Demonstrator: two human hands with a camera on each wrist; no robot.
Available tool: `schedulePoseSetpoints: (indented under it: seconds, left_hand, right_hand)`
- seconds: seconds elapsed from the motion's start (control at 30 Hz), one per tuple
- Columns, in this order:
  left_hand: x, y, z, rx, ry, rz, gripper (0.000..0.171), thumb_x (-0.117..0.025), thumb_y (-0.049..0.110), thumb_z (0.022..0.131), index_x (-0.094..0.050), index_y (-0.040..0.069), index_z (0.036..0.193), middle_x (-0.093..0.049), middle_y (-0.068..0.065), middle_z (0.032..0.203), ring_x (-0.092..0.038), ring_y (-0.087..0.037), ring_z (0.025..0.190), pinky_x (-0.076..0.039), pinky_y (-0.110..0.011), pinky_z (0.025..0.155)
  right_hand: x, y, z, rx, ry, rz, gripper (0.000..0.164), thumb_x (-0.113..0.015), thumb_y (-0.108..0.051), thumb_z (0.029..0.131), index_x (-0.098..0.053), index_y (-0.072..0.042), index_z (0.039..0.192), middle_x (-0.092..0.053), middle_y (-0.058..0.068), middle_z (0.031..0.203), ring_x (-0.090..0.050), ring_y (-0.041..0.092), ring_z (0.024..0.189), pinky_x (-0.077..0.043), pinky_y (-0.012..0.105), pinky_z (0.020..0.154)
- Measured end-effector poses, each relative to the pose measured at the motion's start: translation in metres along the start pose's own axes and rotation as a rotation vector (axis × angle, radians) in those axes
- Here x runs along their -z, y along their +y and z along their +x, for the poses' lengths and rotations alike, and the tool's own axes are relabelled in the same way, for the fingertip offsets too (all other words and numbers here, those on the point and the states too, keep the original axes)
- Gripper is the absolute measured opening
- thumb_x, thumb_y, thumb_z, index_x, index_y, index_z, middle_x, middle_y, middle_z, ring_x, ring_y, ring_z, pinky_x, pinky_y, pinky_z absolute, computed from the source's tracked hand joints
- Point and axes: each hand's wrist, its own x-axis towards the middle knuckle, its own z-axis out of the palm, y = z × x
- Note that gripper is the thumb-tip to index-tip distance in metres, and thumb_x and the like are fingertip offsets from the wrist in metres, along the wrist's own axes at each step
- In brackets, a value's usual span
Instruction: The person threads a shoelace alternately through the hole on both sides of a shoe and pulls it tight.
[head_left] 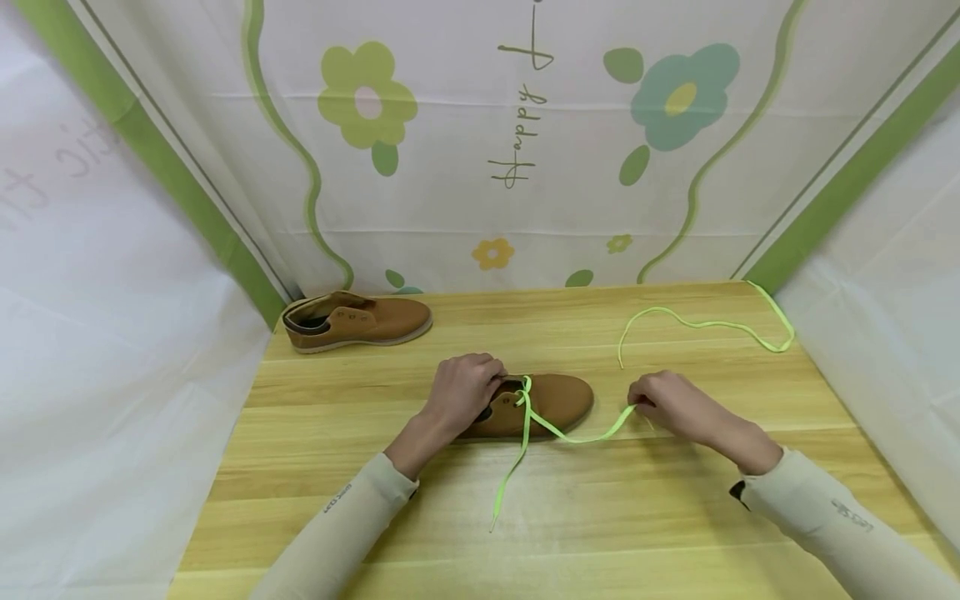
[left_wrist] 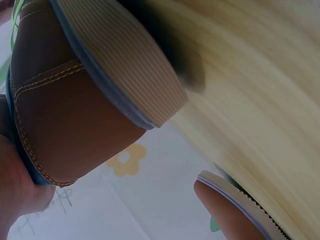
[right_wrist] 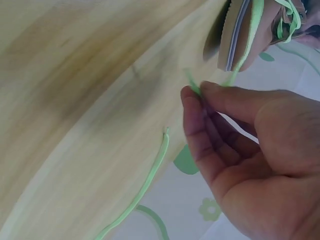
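Left hand [head_left: 465, 388] grips the shoe [head_left: 564, 402], right hand [head_left: 671, 402] pinches the lace [head_left: 620, 422]; lacing seems the step, an eyelet [head_left: 507, 401] probably next.

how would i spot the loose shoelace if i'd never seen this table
On the wooden table, look to the far right corner, beyond the right hand. The loose neon-green shoelace winds across the wood there. Unlike the matching lace threaded through the near brown shoe, it touches neither shoe nor hand.
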Motion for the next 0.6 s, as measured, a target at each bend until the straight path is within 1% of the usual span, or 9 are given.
schedulePoseSetpoints:
  seconds: [0.1, 0.2, 0.37, 0.47, 0.53, 0.6]
  left_hand:
    - [0.0, -0.001, -0.001, -0.02, 0.009, 0.002, 0.007, -0.087, 0.007, 0.087, -0.083, 0.012, 0.088, -0.079, 0.001, 0.085, -0.075, -0.014, 0.072, -0.06, -0.028, 0.063]
    - [-0.001, -0.001, -0.002, -0.04, 0.019, 0.01, 0.008, -0.087, 0.006, 0.087, -0.083, 0.013, 0.088, -0.079, 0.001, 0.086, -0.076, -0.014, 0.073, -0.06, -0.028, 0.063]
    - [-0.003, -0.002, -0.003, -0.073, 0.04, 0.023, 0.011, -0.087, 0.005, 0.087, -0.083, 0.014, 0.087, -0.079, 0.003, 0.086, -0.075, -0.013, 0.074, -0.059, -0.027, 0.062]
    - [-0.003, -0.002, -0.004, -0.081, 0.047, 0.02, 0.012, -0.087, 0.004, 0.086, -0.082, 0.015, 0.085, -0.079, 0.003, 0.085, -0.075, -0.012, 0.073, -0.059, -0.027, 0.061]
    - [-0.003, -0.002, -0.004, -0.083, 0.048, 0.017, 0.013, -0.088, 0.004, 0.086, -0.082, 0.015, 0.083, -0.079, 0.004, 0.084, -0.075, -0.012, 0.072, -0.059, -0.027, 0.061]
    - [-0.003, -0.003, -0.005, -0.085, 0.048, 0.015, 0.014, -0.089, 0.004, 0.085, -0.081, 0.015, 0.083, -0.079, 0.004, 0.084, -0.074, -0.012, 0.072, -0.059, -0.027, 0.061]
  right_hand:
    - [0.001, -0.002, 0.004, 0.002, 0.069, 0.017, 0.017, -0.077, 0.009, 0.089, -0.078, -0.008, 0.092, -0.076, 0.001, 0.087, -0.062, 0.005, 0.074, -0.053, 0.028, 0.065]
    - [0.002, -0.003, 0.011, 0.013, 0.163, 0.042, 0.016, -0.077, 0.01, 0.088, -0.079, -0.004, 0.095, -0.077, 0.003, 0.088, -0.065, 0.008, 0.073, -0.056, 0.029, 0.065]
    - [0.0, -0.007, 0.024, -0.006, 0.315, 0.125, 0.018, -0.079, 0.012, 0.086, -0.08, -0.005, 0.093, -0.078, 0.002, 0.087, -0.072, 0.014, 0.075, -0.06, 0.029, 0.067]
    - [-0.003, -0.011, 0.033, -0.056, 0.36, 0.201, 0.017, -0.079, 0.011, 0.087, -0.08, -0.005, 0.093, -0.079, 0.006, 0.089, -0.075, 0.02, 0.079, -0.061, 0.026, 0.071]
    - [-0.006, -0.015, 0.04, -0.096, 0.381, 0.26, 0.016, -0.079, 0.011, 0.088, -0.08, -0.004, 0.093, -0.079, 0.008, 0.091, -0.077, 0.024, 0.082, -0.062, 0.026, 0.073]
    - [-0.01, -0.021, 0.047, -0.131, 0.391, 0.335, 0.014, -0.079, 0.009, 0.089, -0.079, -0.004, 0.094, -0.08, 0.011, 0.094, -0.078, 0.027, 0.085, -0.061, 0.024, 0.075]
